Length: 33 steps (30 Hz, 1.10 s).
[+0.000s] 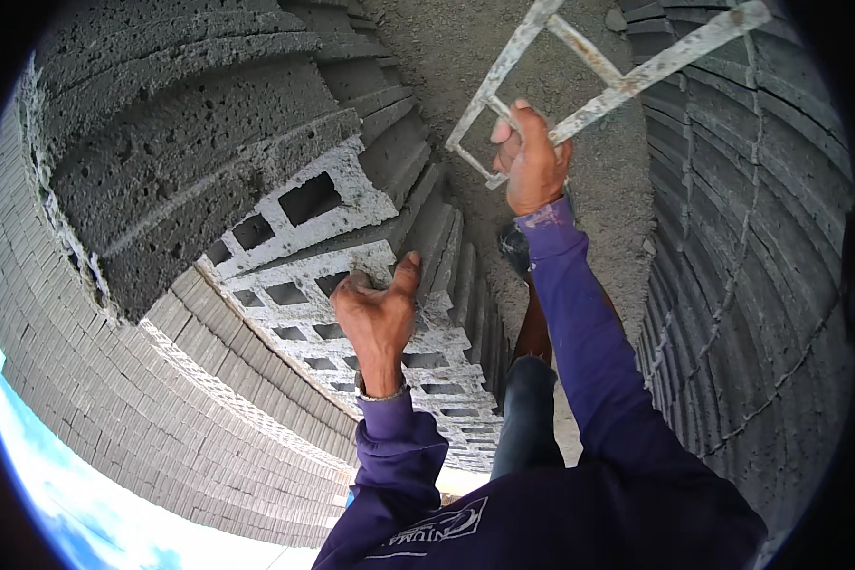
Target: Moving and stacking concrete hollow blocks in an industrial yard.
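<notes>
My left hand [377,309] is closed on the edge of a hollow concrete block [361,261] in a tall stack. Its thumb points up along the block's edge and its fingers curl in at one of the dark hollows. In my right hand [534,163] is a whitish, rust-spotted metal frame [627,87], made of flat bars joined by crosspieces. The fingers wrap around the frame's narrow lower part, and its wider part points up and to the right, apart from the blocks. What the left fingertips touch inside the hollow is hidden.
Above my left hand, a rough grey block [190,142] juts out large and close. More stacked blocks [95,313] curve along the left. On the right rises another long wall of blocks [741,218]. Between the stacks runs a gravelly dirt path [446,57], where my leg [525,418] shows.
</notes>
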Tool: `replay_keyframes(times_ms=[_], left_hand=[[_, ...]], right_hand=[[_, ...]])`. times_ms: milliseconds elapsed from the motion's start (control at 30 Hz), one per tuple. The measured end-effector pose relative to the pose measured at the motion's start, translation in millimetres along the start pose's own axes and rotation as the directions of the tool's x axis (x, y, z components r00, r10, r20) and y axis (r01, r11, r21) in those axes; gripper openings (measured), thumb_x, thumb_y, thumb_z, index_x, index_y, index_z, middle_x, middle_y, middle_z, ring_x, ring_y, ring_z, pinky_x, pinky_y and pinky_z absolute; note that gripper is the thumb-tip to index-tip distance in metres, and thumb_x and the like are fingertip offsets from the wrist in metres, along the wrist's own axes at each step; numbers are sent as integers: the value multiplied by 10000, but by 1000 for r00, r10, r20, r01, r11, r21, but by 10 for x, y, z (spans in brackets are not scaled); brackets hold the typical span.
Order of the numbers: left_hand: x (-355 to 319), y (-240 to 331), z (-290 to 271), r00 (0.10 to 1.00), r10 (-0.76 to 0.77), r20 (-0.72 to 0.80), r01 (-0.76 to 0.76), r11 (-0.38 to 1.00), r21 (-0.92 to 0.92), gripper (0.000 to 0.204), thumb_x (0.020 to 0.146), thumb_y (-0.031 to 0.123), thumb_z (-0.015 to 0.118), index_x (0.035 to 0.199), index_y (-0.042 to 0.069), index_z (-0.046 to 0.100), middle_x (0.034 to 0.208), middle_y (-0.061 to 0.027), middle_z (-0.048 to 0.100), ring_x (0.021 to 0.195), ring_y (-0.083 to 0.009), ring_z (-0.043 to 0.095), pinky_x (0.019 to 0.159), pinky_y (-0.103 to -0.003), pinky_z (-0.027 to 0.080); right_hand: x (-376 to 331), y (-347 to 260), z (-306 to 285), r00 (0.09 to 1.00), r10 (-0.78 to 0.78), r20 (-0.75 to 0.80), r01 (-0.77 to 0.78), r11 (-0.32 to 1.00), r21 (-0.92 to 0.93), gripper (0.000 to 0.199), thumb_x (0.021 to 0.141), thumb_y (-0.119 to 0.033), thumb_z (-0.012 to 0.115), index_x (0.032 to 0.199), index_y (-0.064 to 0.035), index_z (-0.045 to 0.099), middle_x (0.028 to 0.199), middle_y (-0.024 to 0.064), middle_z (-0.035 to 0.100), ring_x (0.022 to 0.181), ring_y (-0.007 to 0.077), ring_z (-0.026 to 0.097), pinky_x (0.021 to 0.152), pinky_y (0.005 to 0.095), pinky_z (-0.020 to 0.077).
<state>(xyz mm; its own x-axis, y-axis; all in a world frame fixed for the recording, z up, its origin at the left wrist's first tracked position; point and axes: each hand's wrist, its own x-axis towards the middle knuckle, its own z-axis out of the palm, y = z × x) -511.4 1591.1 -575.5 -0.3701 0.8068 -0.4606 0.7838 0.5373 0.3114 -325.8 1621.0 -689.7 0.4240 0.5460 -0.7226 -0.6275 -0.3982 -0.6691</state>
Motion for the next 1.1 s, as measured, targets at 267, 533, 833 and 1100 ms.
replay_keyframes(times_ms=[267, 533, 833, 1100], left_hand=[[3, -166, 8, 994, 64, -85, -53, 990, 128, 635, 673, 360, 855, 513, -58, 404, 521, -110, 457, 515, -235, 412, 518, -421, 353], [-70, -16, 158, 1000, -4, 9, 3, 999, 46, 628, 668, 349, 850, 504, -37, 382, 503, -110, 403, 493, -251, 370, 496, -427, 334], [-4, -77, 17, 997, -70, 24, 65, 985, 159, 609, 668, 427, 831, 598, -87, 511, 768, -293, 573, 834, -394, 548, 751, -498, 433], [-83, 14, 71, 993, -105, 53, 98, 988, 122, 623, 667, 429, 828, 771, -143, 602, 973, -358, 584, 990, -448, 552, 865, -502, 445]], right_hand=[[21, 302, 46, 992, 123, -16, -122, 991, 52, 382, 872, -334, 630, 664, -18, 578, 487, -54, 326, 422, 81, 267, 441, 284, 241], [219, 502, 21, 997, 58, -56, -65, 989, -131, 438, 814, -395, 650, 590, -24, 581, 534, 32, 510, 517, 159, 488, 541, 334, 395], [-36, 196, -382, 998, 0, 55, 16, 955, -297, 449, 874, -384, 594, 620, -14, 577, 515, 22, 453, 499, 156, 466, 526, 333, 377], [228, 464, 61, 998, 59, 0, -59, 994, -92, 441, 845, -395, 618, 605, -29, 570, 523, 6, 455, 491, 136, 442, 511, 311, 347]])
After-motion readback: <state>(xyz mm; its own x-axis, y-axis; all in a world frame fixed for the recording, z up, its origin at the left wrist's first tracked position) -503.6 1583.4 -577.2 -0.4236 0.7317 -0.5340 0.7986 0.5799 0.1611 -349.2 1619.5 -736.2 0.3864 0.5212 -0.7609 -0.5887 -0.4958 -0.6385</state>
